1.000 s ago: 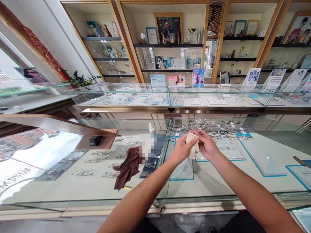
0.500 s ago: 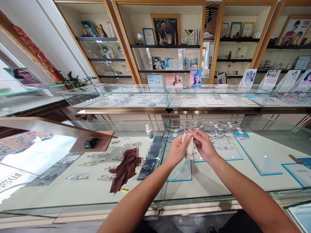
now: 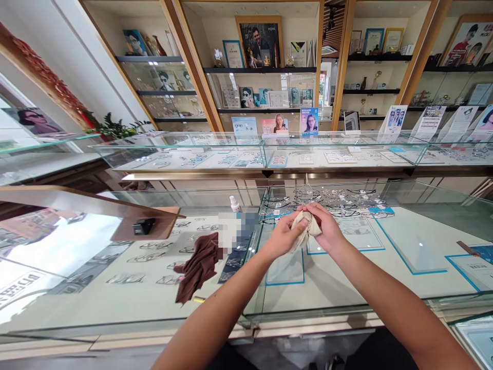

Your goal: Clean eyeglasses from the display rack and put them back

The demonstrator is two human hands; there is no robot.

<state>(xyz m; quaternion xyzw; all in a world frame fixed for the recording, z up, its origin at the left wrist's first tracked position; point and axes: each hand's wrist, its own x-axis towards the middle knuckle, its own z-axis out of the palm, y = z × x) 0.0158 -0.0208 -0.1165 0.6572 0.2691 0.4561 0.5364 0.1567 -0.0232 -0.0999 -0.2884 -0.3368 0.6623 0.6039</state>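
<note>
My left hand [image 3: 285, 235] grips a cream cloth [image 3: 304, 231], its thumb pressed over the folds. On the cloth's other side my right hand [image 3: 326, 226] is closed, its fingertips meeting the left ones at the top. Just beyond the fingers rises a thin, pale upright piece [image 3: 307, 180] with a faint clear rim under it, perhaps part of a pair of glasses; the hands and cloth hide the rest. Both hands are above the glass counter [image 3: 327, 293], in front of several eyeglass frames [image 3: 346, 205].
Left of my hands lie a crumpled brown cloth [image 3: 198, 264] and a white spray bottle [image 3: 234, 204]. A mirror on a wooden stand [image 3: 169, 226] takes up the left side. Blue-edged sheets [image 3: 408, 252] lie to the right. Another glass showcase [image 3: 215, 149] stands behind.
The cream cloth, hanging narrow before, is now bunched and spread between both hands. My right hand has wrapped further round it. The pale upright piece beyond the fingers shows more clearly.
</note>
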